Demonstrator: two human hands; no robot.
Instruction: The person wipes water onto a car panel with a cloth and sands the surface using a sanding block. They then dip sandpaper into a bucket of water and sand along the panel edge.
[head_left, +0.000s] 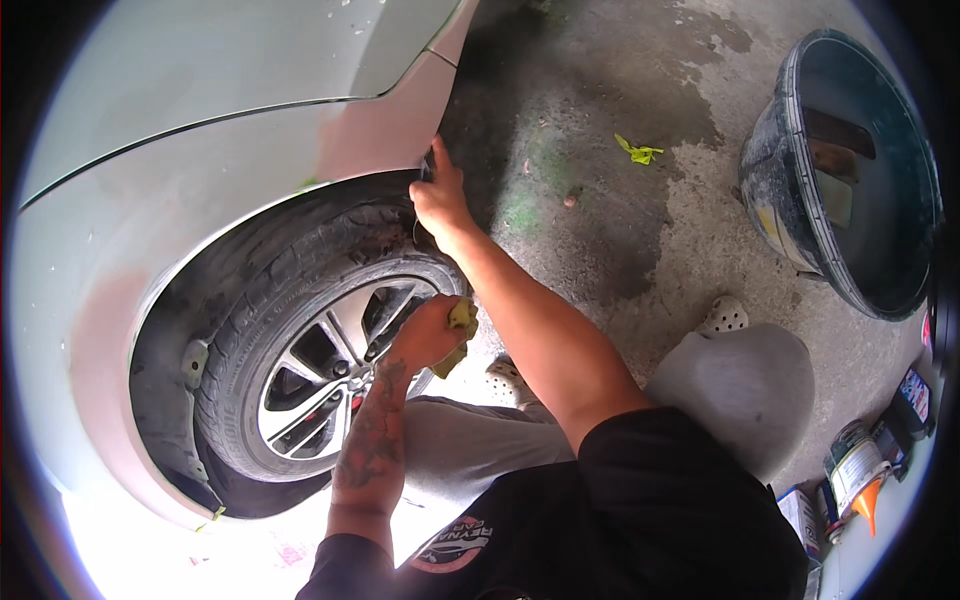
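Observation:
My left hand (431, 330), on the tattooed forearm, grips a crumpled yellow-green cloth (450, 364) in front of the alloy wheel (352, 382). Farther up, my right hand (442, 199) is at the lower rear end of the wheel arch, its fingers around a small dark object (428, 165) against the panel edge; what it is cannot be told. The car's pale body panel (210, 180) shows dull pinkish patches (360, 139) along the arch. The tire (247, 322) sits inside the arch, beside a dark liner with a metal bracket (195, 367).
A large dark tub (787, 172) of cloudy water, with blocks in it, stands at the upper right. Green tape scraps (637, 150) lie on the partly wet concrete. Cans and an orange-nozzled container (855, 469) are at the lower right. My knees are bent near the wheel.

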